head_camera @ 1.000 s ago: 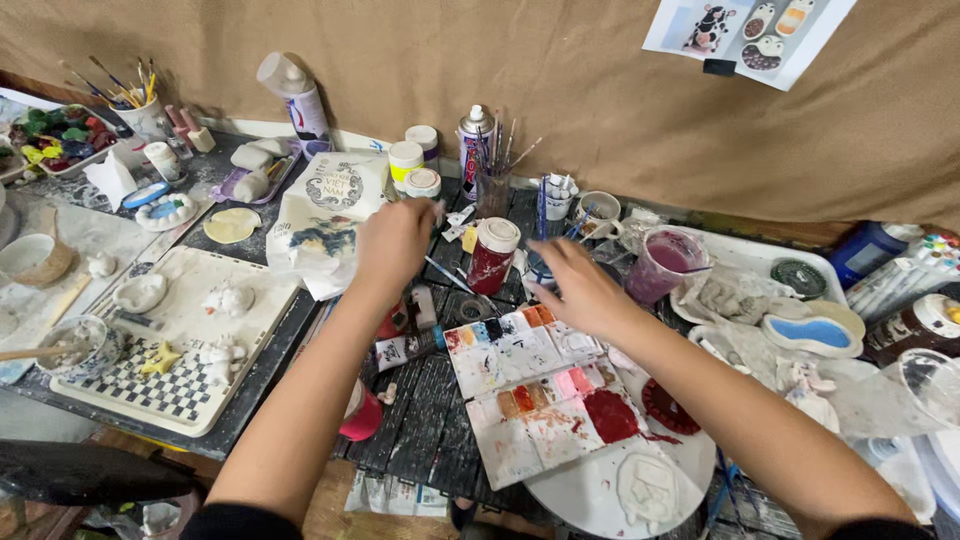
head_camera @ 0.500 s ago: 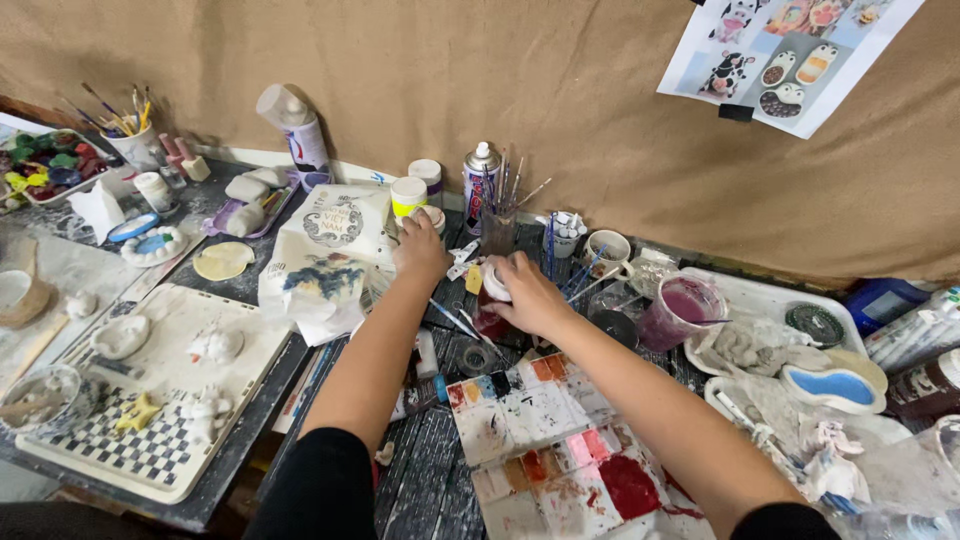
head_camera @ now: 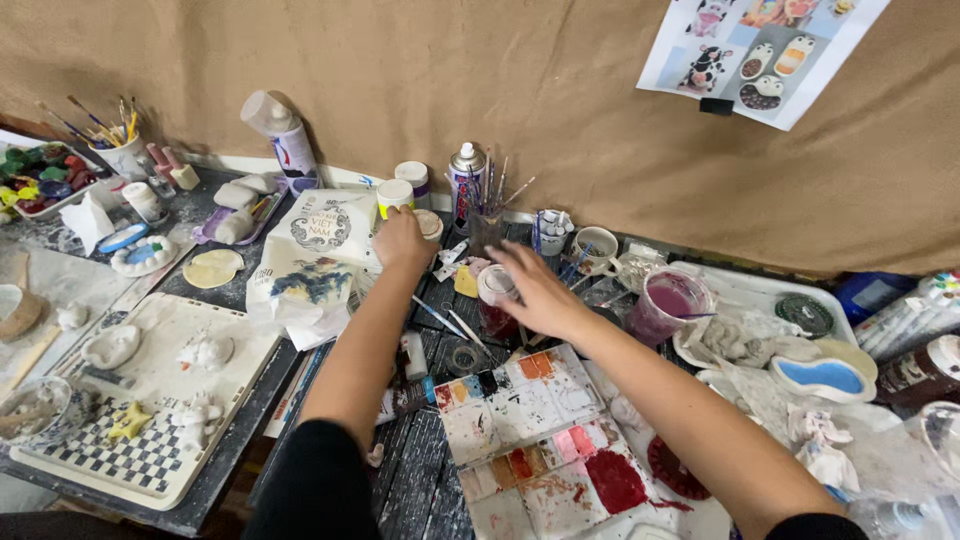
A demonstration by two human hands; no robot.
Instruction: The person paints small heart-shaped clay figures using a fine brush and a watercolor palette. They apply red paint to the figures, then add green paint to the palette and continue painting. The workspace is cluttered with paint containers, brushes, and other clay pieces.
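Observation:
My left hand (head_camera: pixel 402 240) is stretched to the back of the dark table, its fingers curled beside a small tan-lidded paint pot (head_camera: pixel 432 224) and just below a white pot with a yellow label (head_camera: pixel 394 194). Whether it grips anything is hidden by the back of the hand. My right hand (head_camera: pixel 533 287) hovers, blurred, with fingers spread over a small red jar with a white lid (head_camera: pixel 492 302). A paint-stained white palette (head_camera: pixel 530 440) lies below both forearms.
A glass of brushes (head_camera: pixel 487 226), a spray can (head_camera: pixel 466 170) and a white mug (head_camera: pixel 600 246) crowd the back. A cup of purple water (head_camera: pixel 666 302) stands right; a printed paper bag (head_camera: pixel 314 238) and a checkered tray of clay figures (head_camera: pixel 150 455) lie left.
The view has tilted up and in. My right hand has slid left and now spreads over the red jar. My left hand has stayed near the small pots at the back.

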